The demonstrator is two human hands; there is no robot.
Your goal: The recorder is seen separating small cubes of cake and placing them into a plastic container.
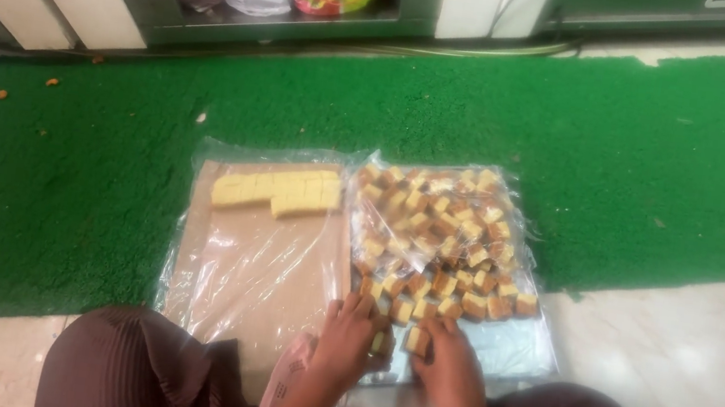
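Both hands worked the near edge of the right tray: left hand curled on a cake piece, right hand pinching another cake cube (grip partly hidden). Likely sorting pieces; next needs a clean lift toward the left board.

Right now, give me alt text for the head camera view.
Seated on the floor, a person's left hand and right hand handle brown-topped cake cubes on a plastic-covered tray. Beside it, yellow cake pieces lie on a plastic-covered board, over green matting.
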